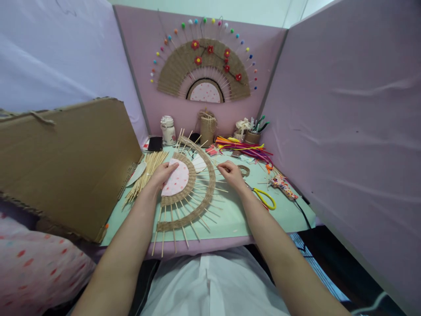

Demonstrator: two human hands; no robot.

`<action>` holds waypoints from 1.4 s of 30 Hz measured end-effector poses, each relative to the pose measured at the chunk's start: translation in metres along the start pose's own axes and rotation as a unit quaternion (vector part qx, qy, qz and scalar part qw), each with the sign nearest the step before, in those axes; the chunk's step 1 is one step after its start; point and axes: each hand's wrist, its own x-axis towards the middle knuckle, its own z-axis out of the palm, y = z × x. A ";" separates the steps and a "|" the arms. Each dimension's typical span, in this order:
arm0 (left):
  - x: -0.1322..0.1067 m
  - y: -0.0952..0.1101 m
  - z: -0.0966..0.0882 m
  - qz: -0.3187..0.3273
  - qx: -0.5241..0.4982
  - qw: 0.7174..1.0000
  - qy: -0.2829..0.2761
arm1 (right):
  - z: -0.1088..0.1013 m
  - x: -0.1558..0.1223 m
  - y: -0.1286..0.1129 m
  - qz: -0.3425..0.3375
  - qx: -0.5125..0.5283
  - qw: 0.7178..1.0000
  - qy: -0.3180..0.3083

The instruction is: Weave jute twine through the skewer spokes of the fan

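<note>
A half-round fan (210, 184) of thin sticks with woven twine bands stands tilted over the table, its sticks pointing out to the right. At its centre is a white half-circle of fabric (177, 179) with pink dots. My left hand (162, 174) grips the fan at this half-circle, thumb on the fabric and the other fingers hidden behind. By the outer twine band, my right hand (232, 172) is closed in a pinch at the tip of one fan stick; whether twine is also between the fingers is too small to see. A twine roll (244, 170) lies just behind that hand.
Loose sticks (149, 171) lie left beside a large cardboard sheet (66, 162). Yellow-handled scissors (265, 198) and a patterned glue gun (283, 186) with a cord lie right. Colourful pipe cleaners (245, 147), a jar (168, 131) and a twine-wrapped holder (207, 127) are behind. A finished fan (174, 70) hangs above.
</note>
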 end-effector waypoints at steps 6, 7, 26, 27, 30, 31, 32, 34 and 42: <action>0.000 0.000 0.001 0.034 0.042 0.998 0.038 | 0.004 -0.001 0.009 -0.047 -0.078 0.996 0.004; 0.000 0.001 0.001 0.035 0.039 0.998 0.041 | 0.004 -0.002 0.009 -0.051 -0.080 0.995 0.005; 0.006 0.001 -0.003 -0.003 -0.110 0.993 0.038 | -0.007 0.005 0.004 0.078 0.070 0.985 0.139; 0.006 0.001 -0.003 -0.004 -0.108 0.994 0.035 | -0.007 0.005 0.003 0.088 0.073 0.983 0.143; 0.005 0.002 -0.004 -0.012 -0.112 0.993 0.027 | -0.009 0.005 0.004 0.094 0.072 0.983 0.139; 0.004 0.003 -0.004 -0.016 -0.117 0.993 0.024 | -0.009 0.005 0.004 0.091 0.073 0.984 0.132; 0.004 0.003 -0.004 -0.020 -0.122 0.992 0.021 | -0.009 0.006 0.005 0.089 0.076 0.985 0.123; 0.004 0.004 -0.004 -0.030 -0.136 0.990 0.017 | -0.009 0.006 0.006 0.090 0.091 0.986 0.105; 0.002 0.001 0.005 -0.034 -0.173 0.983 0.040 | -0.002 0.000 0.001 0.149 0.170 0.973 -0.047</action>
